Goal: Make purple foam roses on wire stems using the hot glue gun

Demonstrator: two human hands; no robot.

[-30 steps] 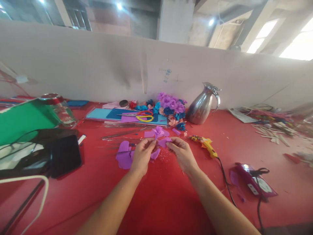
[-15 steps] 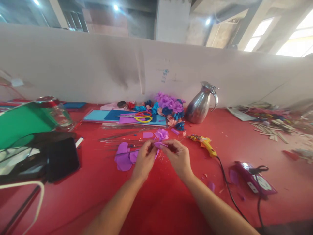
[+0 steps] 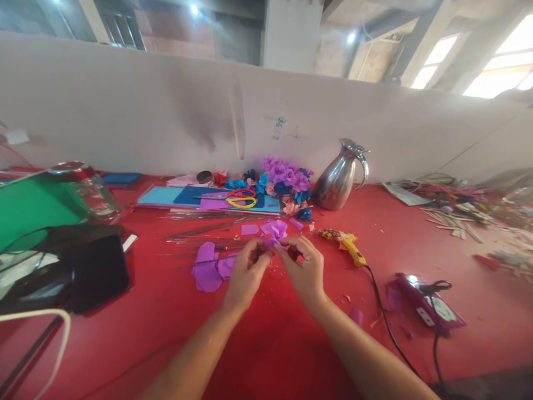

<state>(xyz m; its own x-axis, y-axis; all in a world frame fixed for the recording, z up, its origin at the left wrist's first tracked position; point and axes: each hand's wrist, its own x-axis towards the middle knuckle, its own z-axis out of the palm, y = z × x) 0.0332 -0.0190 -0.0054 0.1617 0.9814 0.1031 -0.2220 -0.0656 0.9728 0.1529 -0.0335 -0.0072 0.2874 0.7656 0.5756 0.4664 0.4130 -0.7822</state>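
Between my fingertips is a small purple paper petal (image 3: 271,243), mostly covered by the thumbs. My left hand (image 3: 250,269) pinches its left side and my right hand (image 3: 305,266) pinches its right side, the hands almost touching. Just beyond them lies a purple paper flower (image 3: 275,228), partly hidden by my fingers. Cut purple paper pieces (image 3: 207,269) rest on the red table left of my left hand, with one small piece (image 3: 250,229) behind it. A yellow glue gun (image 3: 352,249) lies to the right of my right hand, its tip messy with residue.
Scissors (image 3: 237,198) lie on blue and purple paper sheets (image 3: 160,196). Behind are finished paper flowers (image 3: 287,176) and a steel jug (image 3: 339,178). A power strip (image 3: 431,303) sits right; a black phone (image 3: 100,272) and glass jar (image 3: 94,194) are left. Thin wires (image 3: 200,228) spread mid-table.
My hands have come closer together, and the petal, spread flat between them before, is now bent and mostly covered by my fingers. The whole view has shifted slightly.
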